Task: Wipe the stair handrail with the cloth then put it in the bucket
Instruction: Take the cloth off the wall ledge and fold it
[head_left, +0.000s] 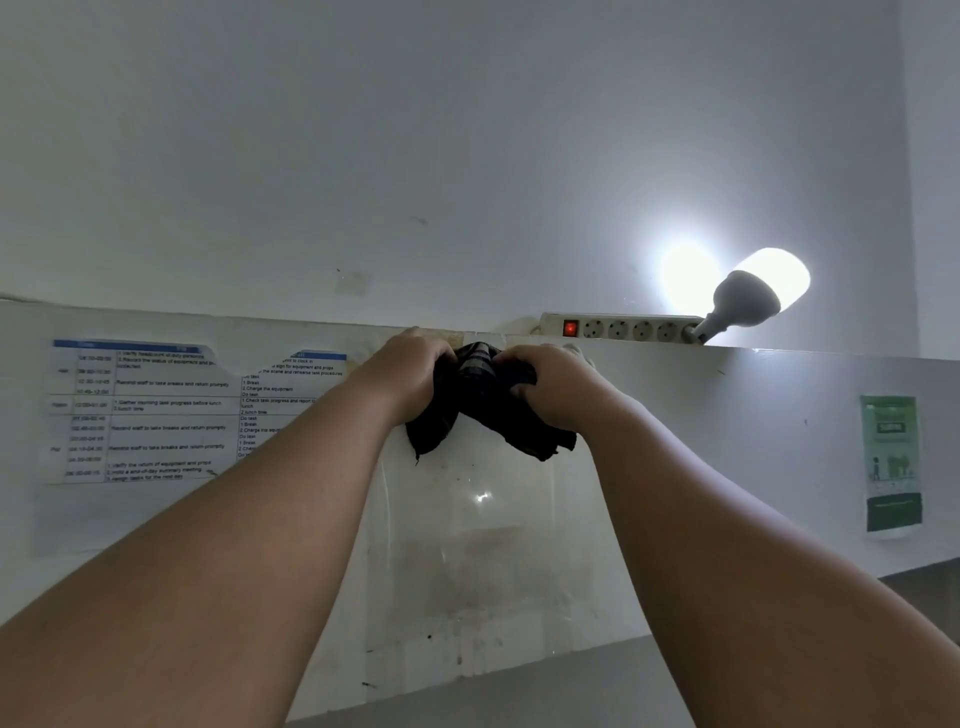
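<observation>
A dark cloth with a plaid patch hangs bunched between both hands, held up in front of a white half-wall. My left hand grips its left part and my right hand grips its right part, both arms stretched forward. The cloth's loose ends droop below the hands. The hands sit just below the top edge of the white half-wall. No bucket is in view, and I cannot tell whether that top edge is the handrail.
A white power strip with a lit red switch lies on the wall's top, with a glowing bulb plugged into its right end. A printed schedule sheet is taped at left, a green poster at right. Grey floor shows at bottom right.
</observation>
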